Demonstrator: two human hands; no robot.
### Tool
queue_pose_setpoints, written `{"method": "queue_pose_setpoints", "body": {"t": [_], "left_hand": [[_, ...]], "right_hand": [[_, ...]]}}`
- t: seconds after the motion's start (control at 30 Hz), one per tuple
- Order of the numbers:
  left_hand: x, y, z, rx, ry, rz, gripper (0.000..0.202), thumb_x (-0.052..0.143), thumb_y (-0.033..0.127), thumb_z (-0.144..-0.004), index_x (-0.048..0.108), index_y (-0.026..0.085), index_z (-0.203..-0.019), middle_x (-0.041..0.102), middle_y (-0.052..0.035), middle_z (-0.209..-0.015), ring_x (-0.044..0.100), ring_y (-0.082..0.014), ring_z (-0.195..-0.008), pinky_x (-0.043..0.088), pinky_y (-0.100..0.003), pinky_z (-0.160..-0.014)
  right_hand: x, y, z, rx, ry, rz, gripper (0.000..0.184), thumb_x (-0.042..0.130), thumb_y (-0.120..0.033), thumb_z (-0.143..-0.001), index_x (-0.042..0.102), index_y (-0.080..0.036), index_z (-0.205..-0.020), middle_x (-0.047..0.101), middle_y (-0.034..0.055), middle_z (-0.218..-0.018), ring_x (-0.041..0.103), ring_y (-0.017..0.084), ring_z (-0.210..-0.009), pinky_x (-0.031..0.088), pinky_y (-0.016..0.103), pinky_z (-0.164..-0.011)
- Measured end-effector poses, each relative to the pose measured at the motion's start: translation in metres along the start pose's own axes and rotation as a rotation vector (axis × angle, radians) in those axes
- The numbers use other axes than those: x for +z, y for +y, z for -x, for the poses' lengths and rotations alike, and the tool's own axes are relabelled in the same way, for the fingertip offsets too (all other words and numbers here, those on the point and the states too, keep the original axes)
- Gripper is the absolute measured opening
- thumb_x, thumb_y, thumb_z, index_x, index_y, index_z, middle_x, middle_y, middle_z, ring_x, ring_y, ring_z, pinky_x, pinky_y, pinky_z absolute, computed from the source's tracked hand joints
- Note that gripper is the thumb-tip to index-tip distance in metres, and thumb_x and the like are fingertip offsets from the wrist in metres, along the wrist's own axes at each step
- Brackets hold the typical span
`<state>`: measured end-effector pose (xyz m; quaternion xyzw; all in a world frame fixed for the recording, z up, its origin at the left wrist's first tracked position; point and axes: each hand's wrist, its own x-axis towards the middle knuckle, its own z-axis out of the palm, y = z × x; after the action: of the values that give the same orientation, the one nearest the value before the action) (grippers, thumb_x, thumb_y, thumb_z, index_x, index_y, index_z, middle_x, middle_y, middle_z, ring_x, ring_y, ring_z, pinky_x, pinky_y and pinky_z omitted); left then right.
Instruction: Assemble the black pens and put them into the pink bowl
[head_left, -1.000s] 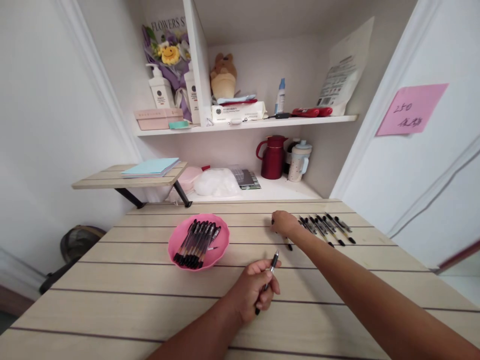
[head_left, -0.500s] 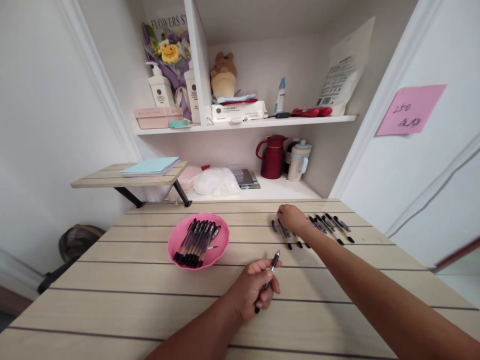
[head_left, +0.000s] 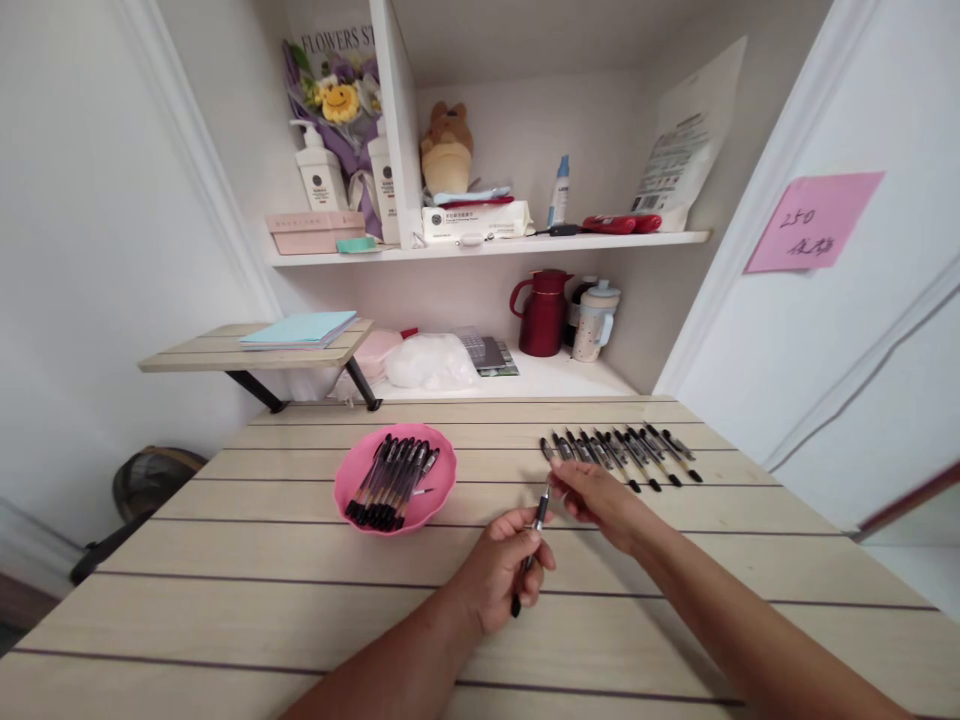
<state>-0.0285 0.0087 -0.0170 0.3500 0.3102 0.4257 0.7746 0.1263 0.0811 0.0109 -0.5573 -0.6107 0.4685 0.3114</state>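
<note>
My left hand (head_left: 501,572) is closed around a black pen (head_left: 531,552), held upright-tilted over the wooden table (head_left: 225,600). My right hand (head_left: 598,499) hovers just right of the pen's top end, fingers loosely apart and empty, its fingertips close to the pen tip. Behind my right hand a row of several black pens (head_left: 622,452) lies side by side on the table. A pink bowl (head_left: 352,480) to the left holds several more black pens (head_left: 394,481).
A low wooden riser (head_left: 247,358) with a light blue notebook stands at the back left. Shelves behind hold a red jug (head_left: 542,314), a cup, bottles, a plush toy and flowers. A pink note (head_left: 811,222) sticks on the right door.
My right hand has drawn back from the row of pens toward the pen in my left hand. The left hand has lifted its pen slightly.
</note>
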Motion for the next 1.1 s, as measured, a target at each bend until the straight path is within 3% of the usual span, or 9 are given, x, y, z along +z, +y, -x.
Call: {"method": "queue_pose_setpoints", "body": {"t": [0.1, 0.2, 0.47, 0.63, 0.8, 0.93, 1.1], "left_hand": [[0.001, -0.001, -0.001, 0.027, -0.001, -0.002, 0.035, 0.059, 0.032, -0.072, 0.050, 0.016, -0.101, 0.054, 0.0039, -0.062, 0.035, -0.0006, -0.031, 0.020, -0.015, -0.030], [0.001, -0.003, -0.002, 0.063, 0.010, -0.006, 0.035, 0.060, 0.032, -0.070, 0.049, 0.016, -0.099, 0.055, 0.0040, -0.062, 0.036, -0.0006, -0.031, 0.021, -0.014, -0.030], [0.000, -0.003, -0.002, 0.063, 0.025, -0.040, 0.032, 0.059, 0.031, -0.071, 0.047, 0.016, -0.097, 0.054, 0.0042, -0.062, 0.034, -0.0008, -0.030, 0.018, -0.015, -0.029], [0.001, 0.000, 0.000, 0.013, 0.031, -0.022, 0.033, 0.057, 0.037, -0.072, 0.048, 0.017, -0.096, 0.053, 0.0046, -0.061, 0.030, 0.0005, -0.030, 0.016, -0.015, -0.031], [0.001, 0.000, 0.001, 0.013, 0.028, -0.011, 0.032, 0.058, 0.037, -0.072, 0.047, 0.017, -0.094, 0.052, 0.0050, -0.060, 0.029, 0.0005, -0.030, 0.015, -0.015, -0.031], [0.001, 0.000, 0.000, -0.002, 0.038, -0.012, 0.032, 0.058, 0.037, -0.072, 0.046, 0.018, -0.095, 0.052, 0.0052, -0.060, 0.026, 0.0008, -0.030, 0.012, -0.015, -0.032], [-0.001, 0.001, 0.000, -0.033, 0.029, -0.007, 0.029, 0.057, 0.035, -0.073, 0.045, 0.019, -0.094, 0.051, 0.0052, -0.061, 0.024, 0.0013, -0.032, 0.010, -0.014, -0.034]], "right_hand": [[0.021, -0.001, 0.019, 0.056, -0.067, -0.423, 0.041, 0.054, -0.058, -0.066, 0.049, -0.018, -0.066, 0.053, -0.0026, -0.053, 0.038, 0.006, -0.040, 0.021, 0.019, -0.040], [0.033, 0.000, 0.025, 0.030, -0.003, -0.520, 0.041, 0.064, -0.053, -0.060, 0.044, -0.018, -0.057, 0.043, -0.0062, -0.041, 0.031, 0.004, -0.037, 0.018, 0.020, -0.039], [0.036, 0.006, 0.022, 0.054, 0.079, -0.627, 0.038, 0.067, -0.049, -0.059, 0.047, -0.017, -0.056, 0.045, -0.0044, -0.042, 0.030, 0.004, -0.038, 0.018, 0.020, -0.039], [0.033, 0.005, 0.025, 0.042, 0.035, -0.655, 0.039, 0.065, -0.050, -0.060, 0.059, -0.015, -0.074, 0.054, -0.0011, -0.052, 0.038, 0.006, -0.041, 0.022, 0.019, -0.039], [0.032, 0.006, 0.024, 0.019, 0.037, -0.594, 0.039, 0.065, -0.053, -0.059, 0.050, -0.016, -0.059, 0.052, -0.0018, -0.047, 0.030, 0.004, -0.036, 0.015, 0.019, -0.036], [0.029, 0.006, 0.024, 0.036, -0.006, -0.623, 0.037, 0.064, -0.050, -0.061, 0.056, -0.016, -0.072, 0.053, -0.0023, -0.048, 0.033, 0.005, -0.037, 0.016, 0.019, -0.038], [0.027, 0.008, 0.024, 0.007, -0.044, -0.612, 0.034, 0.066, -0.047, -0.062, 0.053, -0.015, -0.063, 0.052, -0.0027, -0.047, 0.030, 0.003, -0.036, 0.014, 0.019, -0.037]]}}
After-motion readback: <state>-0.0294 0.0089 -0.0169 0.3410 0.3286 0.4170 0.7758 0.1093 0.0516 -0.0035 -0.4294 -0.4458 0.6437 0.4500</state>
